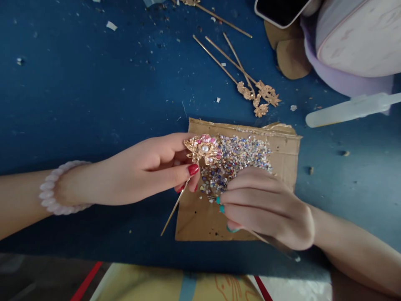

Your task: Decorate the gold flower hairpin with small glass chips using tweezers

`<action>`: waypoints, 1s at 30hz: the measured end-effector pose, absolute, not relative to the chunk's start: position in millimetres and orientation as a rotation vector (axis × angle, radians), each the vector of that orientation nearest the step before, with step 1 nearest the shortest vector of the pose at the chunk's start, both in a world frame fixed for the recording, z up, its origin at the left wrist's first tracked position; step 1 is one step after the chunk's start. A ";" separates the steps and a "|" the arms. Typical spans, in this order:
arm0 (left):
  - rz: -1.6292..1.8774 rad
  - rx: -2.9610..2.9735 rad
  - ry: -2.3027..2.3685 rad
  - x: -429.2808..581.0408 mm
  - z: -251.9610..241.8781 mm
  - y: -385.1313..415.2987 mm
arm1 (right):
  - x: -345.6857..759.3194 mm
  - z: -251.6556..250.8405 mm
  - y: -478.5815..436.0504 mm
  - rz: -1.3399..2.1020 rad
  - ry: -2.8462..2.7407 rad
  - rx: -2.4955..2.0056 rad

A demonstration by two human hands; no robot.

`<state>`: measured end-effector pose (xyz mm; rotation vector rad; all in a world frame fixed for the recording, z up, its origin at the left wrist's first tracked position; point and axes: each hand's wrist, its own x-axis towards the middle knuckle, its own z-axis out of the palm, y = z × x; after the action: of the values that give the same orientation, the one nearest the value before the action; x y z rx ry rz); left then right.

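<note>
My left hand (147,169), with red nails and a pale bead bracelet (50,194) on the wrist, pinches a gold hairpin (202,150) whose flower head carries pink stones and a pearl; its stick points down towards me. My right hand (263,207), with teal nails, is closed round a thin stick-like tool whose tip sits at the edge of a heap of small rhinestones (238,154). The stones lie on a piece of brown cardboard (288,159) on the blue table. Both hands meet over the cardboard, the hairpin head just left of the heap.
Three bare gold leaf hairpins (250,90) lie beyond the cardboard, another (219,16) further back. At the back right are a phone (278,10), a lilac round container (354,46), brown card discs (291,58) and a white tube (351,109). Scraps dot the table.
</note>
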<state>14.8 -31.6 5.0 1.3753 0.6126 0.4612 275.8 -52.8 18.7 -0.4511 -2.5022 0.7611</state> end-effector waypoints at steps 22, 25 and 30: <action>0.449 1.367 0.615 15.1 7.6 -29.2 | 276.0 15.4 -54.5 0.788 -2.480 -0.443; 0.449 1.381 0.605 14.6 6.3 -28.8 | 276.1 10.8 -55.6 0.764 -2.414 -0.422; 0.453 1.253 0.615 14.8 5.5 -31.9 | 277.6 16.4 -55.5 0.730 -2.452 -0.475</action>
<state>14.8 -31.9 5.5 1.2525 0.6145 0.4525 277.6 -55.5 16.4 -0.4750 -2.4519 0.7296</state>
